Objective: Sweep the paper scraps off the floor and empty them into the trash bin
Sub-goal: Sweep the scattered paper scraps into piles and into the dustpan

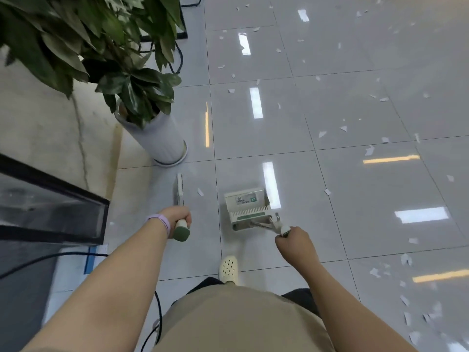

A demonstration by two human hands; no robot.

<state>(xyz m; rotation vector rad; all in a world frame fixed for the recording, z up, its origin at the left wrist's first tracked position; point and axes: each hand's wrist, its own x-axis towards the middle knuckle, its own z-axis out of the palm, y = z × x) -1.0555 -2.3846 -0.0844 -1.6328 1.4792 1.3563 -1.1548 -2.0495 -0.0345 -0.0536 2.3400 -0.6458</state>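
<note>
Torn white paper scraps lay scattered right of the white ribbed planter. Left hand gripped the green-capped white broom handle. Right hand gripped the white-and-green dustpan's handle.

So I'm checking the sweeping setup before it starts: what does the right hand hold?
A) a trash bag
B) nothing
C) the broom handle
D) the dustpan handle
D: the right hand grips the handle of the dustpan, while the left hand grips the broom.

Your single head camera looks steeply down and forward, close over both hands, at the glossy grey tiled floor beyond them.
</note>
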